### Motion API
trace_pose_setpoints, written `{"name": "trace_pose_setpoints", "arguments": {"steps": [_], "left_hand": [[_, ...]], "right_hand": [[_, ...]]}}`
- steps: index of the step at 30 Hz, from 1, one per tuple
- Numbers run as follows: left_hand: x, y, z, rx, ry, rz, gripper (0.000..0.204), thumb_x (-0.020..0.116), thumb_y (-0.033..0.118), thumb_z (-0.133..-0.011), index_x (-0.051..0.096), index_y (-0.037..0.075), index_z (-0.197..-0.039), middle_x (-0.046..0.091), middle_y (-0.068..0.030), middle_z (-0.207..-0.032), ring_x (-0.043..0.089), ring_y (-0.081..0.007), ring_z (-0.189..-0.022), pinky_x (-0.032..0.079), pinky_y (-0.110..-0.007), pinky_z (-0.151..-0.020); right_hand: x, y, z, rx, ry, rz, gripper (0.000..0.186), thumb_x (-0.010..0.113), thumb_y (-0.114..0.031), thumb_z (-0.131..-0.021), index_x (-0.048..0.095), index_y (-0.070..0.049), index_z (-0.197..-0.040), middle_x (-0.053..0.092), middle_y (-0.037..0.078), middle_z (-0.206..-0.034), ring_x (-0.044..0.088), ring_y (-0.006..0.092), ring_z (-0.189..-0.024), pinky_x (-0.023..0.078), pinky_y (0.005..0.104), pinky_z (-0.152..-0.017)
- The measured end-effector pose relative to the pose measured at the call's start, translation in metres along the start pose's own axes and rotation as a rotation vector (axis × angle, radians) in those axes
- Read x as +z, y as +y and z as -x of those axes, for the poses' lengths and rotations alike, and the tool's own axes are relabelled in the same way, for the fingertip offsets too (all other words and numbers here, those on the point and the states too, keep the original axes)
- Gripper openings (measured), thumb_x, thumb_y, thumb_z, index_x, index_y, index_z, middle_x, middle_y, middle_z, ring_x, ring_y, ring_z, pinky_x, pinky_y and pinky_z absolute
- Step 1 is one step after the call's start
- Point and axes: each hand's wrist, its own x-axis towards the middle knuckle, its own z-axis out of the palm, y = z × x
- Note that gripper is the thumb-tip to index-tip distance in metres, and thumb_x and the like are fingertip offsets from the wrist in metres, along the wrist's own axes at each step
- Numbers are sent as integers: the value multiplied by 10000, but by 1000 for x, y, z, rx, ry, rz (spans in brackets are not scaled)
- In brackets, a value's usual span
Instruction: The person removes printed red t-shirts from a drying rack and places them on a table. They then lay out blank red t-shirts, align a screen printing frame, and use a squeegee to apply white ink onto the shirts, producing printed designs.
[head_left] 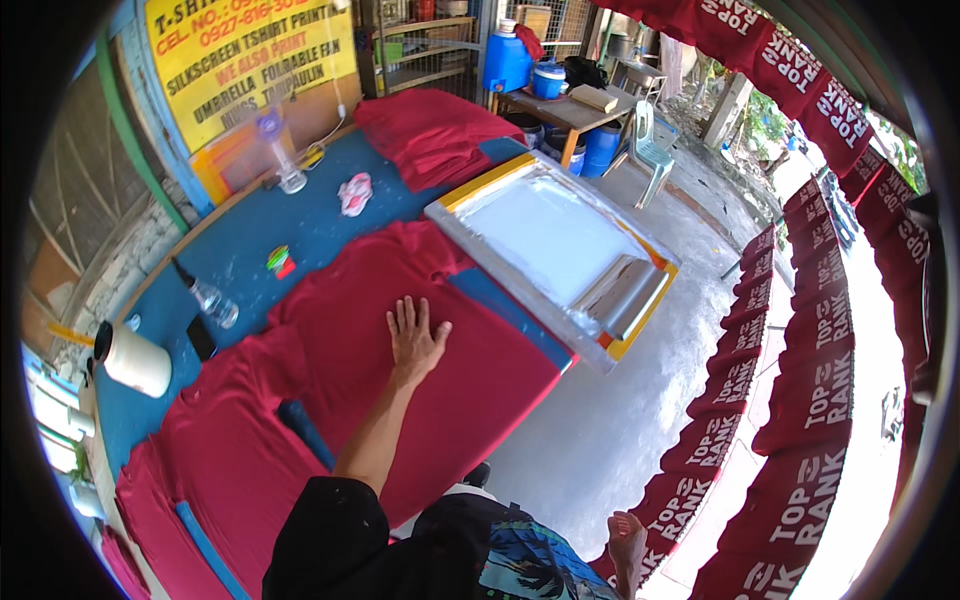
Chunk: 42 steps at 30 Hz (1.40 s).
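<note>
My left hand [415, 340] lies flat on a dark red T-shirt [480, 360], its fingers spread. The shirt is laid out over the edge of a blue-topped table [235, 250]. Beside it, to the left, another red T-shirt [220, 430] is spread out. Low on the right, away from the table, my right hand [627, 540] is held with its fingers curled in; nothing shows in it. A framed printing screen [550, 240] sits past the shirt's far right corner. A metal-edged squeegee [618, 298] rests on the screen's right end.
A heap of red cloth [435, 135] lies at the back. On the table are a white bucket [138, 360], a clear bottle [215, 305], a phone [201, 338] and a crumpled rag [355, 194]. Printed red cloths [815, 400] hang along the right. A green plastic chair [650, 150] stands behind.
</note>
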Motion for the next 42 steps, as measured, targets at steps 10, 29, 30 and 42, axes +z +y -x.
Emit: {"name": "trace_pose_setpoints", "arguments": {"steps": [10,29,30,42], "left_hand": [[40,-4,-155,-332,-117,-103,880,613,496,-955,286,177,-1707,163,-216,-1786,117,-445,-1651,27,-885,-1157],[-38,304,-44,-352,51,389,591,774,311,-986,570,-7,-1441,595,-267,-1418,606,-398,-1319,500,-477,-1117],[-35,339,-40,-235,7,408,607,794,319,-981,569,2,-1447,591,-270,-1427,596,-398,-1347,488,-478,-1137],[18,468,-81,152,-405,102,884,841,270,-863,395,12,-1581,464,-269,-1444,489,-420,-1373,434,-522,-1134]], "right_hand": [[-27,67,-165,178,-41,-109,292,748,-188,-939,769,52,-1104,802,196,-985,786,278,-906,623,385,-851],[-112,-58,-699,-457,-463,-146,712,816,-281,-949,511,-49,-1549,605,250,-1457,677,331,-1205,621,417,-903],[-104,-76,-711,-507,-503,-71,789,832,-294,-934,455,-61,-1586,585,254,-1483,660,348,-1242,619,430,-921],[-67,-166,-763,-743,-990,115,1235,910,-326,-848,86,-8,-1710,458,299,-1622,483,438,-1495,444,471,-1195]]}}
